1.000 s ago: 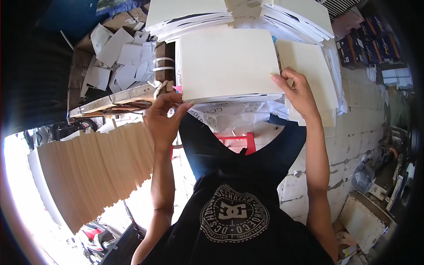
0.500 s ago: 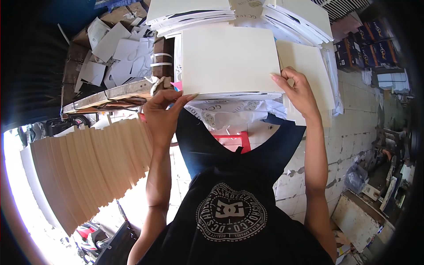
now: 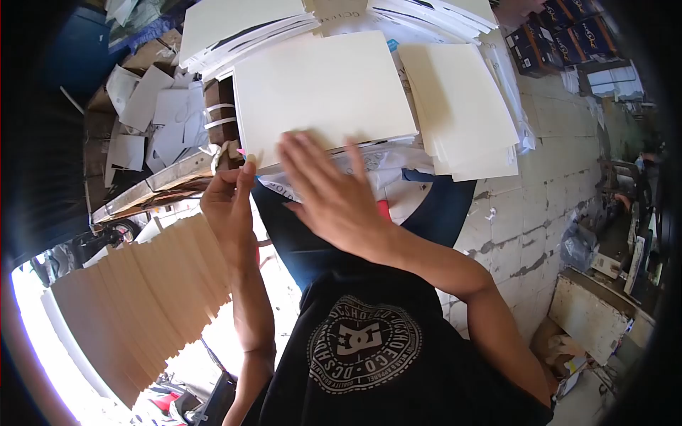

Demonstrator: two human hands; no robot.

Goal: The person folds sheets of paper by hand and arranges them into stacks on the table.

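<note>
A cream cardboard sheet (image 3: 320, 85) lies on top of a stack in front of me, its near edge toward my body. My left hand (image 3: 231, 202) is closed at the sheet's near-left corner, with thumb and finger pinched there beside a small pink tab. Slightly blurred, my right hand (image 3: 334, 192) reaches across to the left with fingers spread, laid over the near edge of the sheet. Just right of the stack lie several loose cream sheets (image 3: 462, 106), fanned a little unevenly. White printed wrapping (image 3: 383, 162) shows under the near edge.
More stacks of board (image 3: 241, 28) stand at the back. To the left, a wooden bin holds paper scraps (image 3: 167, 113). A long row of brown boards (image 3: 135, 305) stands at lower left. Dark blue boxes (image 3: 533, 46) are at upper right, above the tiled floor (image 3: 511, 234).
My right hand has left the sheet's right edge and swung left, fingers now spread over the near edge. My left hand stays at the near-left corner. The view has shifted to the right.
</note>
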